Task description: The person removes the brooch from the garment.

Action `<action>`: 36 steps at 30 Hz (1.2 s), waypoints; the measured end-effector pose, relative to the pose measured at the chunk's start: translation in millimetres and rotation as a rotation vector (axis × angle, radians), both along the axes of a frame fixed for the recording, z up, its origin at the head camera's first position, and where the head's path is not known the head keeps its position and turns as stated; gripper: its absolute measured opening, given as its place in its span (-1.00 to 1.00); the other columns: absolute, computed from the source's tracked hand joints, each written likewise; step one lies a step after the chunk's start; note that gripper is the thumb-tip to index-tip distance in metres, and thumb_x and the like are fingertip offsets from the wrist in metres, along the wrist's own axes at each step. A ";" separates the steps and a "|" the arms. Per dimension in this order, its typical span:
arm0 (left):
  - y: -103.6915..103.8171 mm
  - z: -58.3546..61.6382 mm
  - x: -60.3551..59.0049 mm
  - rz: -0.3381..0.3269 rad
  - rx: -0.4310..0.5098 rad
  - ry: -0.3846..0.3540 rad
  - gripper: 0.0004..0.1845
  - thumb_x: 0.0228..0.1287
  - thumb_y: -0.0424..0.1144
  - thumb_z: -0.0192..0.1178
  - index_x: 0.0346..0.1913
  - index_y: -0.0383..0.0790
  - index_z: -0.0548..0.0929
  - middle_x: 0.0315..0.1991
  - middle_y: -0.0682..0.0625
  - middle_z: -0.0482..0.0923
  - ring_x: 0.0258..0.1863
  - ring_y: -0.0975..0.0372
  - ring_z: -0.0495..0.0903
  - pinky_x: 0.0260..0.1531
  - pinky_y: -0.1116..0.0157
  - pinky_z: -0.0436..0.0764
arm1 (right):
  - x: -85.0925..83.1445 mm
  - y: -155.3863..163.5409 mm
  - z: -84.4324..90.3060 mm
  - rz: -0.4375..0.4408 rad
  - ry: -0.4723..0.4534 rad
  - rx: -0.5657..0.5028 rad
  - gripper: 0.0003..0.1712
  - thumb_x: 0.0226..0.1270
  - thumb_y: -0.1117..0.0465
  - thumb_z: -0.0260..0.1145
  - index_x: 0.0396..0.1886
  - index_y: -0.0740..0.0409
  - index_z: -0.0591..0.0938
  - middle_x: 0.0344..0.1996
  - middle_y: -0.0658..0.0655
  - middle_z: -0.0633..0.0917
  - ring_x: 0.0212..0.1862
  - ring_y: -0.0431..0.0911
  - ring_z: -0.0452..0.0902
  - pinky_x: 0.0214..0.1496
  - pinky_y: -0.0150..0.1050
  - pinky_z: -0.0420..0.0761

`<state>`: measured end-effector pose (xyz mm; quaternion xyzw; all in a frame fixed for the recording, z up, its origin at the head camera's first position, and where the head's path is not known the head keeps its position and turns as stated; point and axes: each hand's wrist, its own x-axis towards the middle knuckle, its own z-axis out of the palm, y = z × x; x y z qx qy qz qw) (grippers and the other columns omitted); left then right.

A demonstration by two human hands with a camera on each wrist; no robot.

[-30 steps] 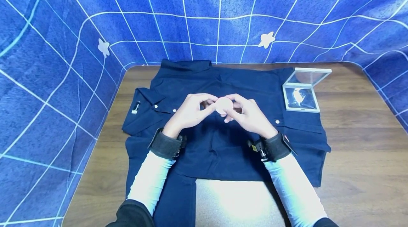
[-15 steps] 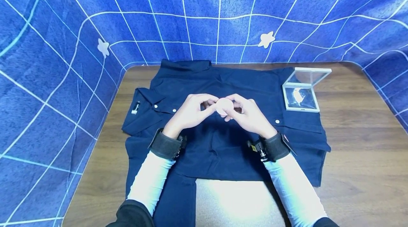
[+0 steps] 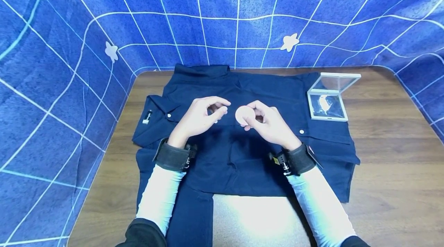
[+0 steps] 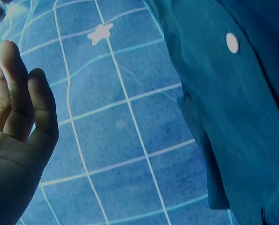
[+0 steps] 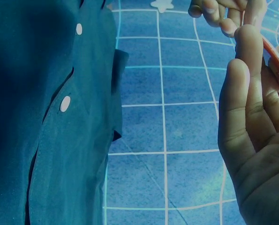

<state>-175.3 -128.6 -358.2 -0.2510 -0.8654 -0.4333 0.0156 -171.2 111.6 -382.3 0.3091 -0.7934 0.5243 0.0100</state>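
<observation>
Drawn back from the small round pale-pink disc [image 3: 244,115], the left hand [image 3: 200,118] hovered loosely curled and empty while the right hand [image 3: 268,123] alone pinched it above the dark navy buttoned shirt [image 3: 243,154], a fingertip hold that risked dropping it.

One shirt [image 3: 243,139], one clear case [image 3: 327,98], one pink disc [image 3: 244,115].

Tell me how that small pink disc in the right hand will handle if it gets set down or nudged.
The pink disc looks thin and small, pinched at its edge by the right hand, so it is probably light. Being round, it may roll if set on edge; laid flat on the navy shirt, the cloth would likely keep it from sliding. Stiffness cannot be told.
</observation>
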 end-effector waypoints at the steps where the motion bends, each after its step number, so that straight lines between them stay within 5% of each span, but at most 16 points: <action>1: -1.8 0.6 0.0 0.007 0.000 -0.003 -0.76 0.41 -0.27 0.15 0.05 -0.24 0.67 -0.30 -0.10 0.68 -0.49 0.22 0.58 -0.44 0.27 0.59 | 0.3 -0.5 0.5 -0.001 -0.002 0.003 -0.85 0.43 0.25 0.23 -0.09 0.21 0.57 -0.43 0.14 0.76 -0.42 -0.18 0.70 -0.26 -0.34 0.67; 36: -4.2 3.0 1.8 -0.015 -0.010 0.000 -0.78 0.41 -0.25 0.15 0.02 -0.20 0.68 -0.28 -0.07 0.70 -0.47 0.23 0.56 -0.45 0.28 0.58 | 1.2 -0.9 -1.7 -0.006 0.089 0.054 -0.94 0.41 0.27 0.25 -0.18 0.14 0.59 -0.54 0.03 0.71 -0.47 -0.25 0.64 -0.43 -0.36 0.50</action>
